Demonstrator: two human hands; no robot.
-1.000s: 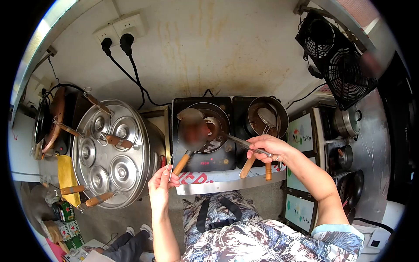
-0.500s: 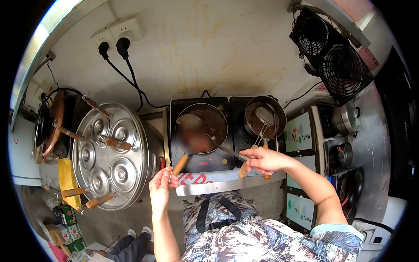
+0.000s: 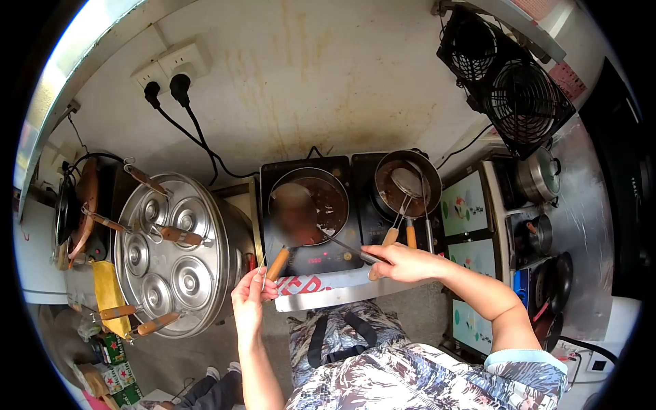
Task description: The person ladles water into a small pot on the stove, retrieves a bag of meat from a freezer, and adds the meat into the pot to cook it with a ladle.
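My left hand (image 3: 250, 292) is closed in a pinch on a thin stick (image 3: 263, 262), in front of the left cooker. Right beside its fingertips is the wooden handle (image 3: 278, 264) slanting down from the left pot (image 3: 347, 205). That pot contains dark brown liquid; a blurred patch hides its left part. My right hand (image 3: 403, 264) is closed around the dark handle of a long metal utensil (image 3: 350, 247), whose far end reaches the pot's near rim. What the utensil ends in is hidden. Above my right hand, a strainer (image 3: 406, 182) rests in the right pot (image 3: 437, 179).
On the left stands a large steel drum (image 3: 225, 273) with several round lids and wooden-handled tools on top. Two plugs (image 3: 180, 89) sit in the wall sockets. Black fans (image 3: 523, 102) hang at upper right, above a metal counter (image 3: 581, 219) with pans. A person's legs (image 3: 212, 389) show at lower left.
My right hand has moved slightly down and left, and the utensil's far end has dropped toward the near rim. My left hand keeps its pinch. The whole view has shifted a little.
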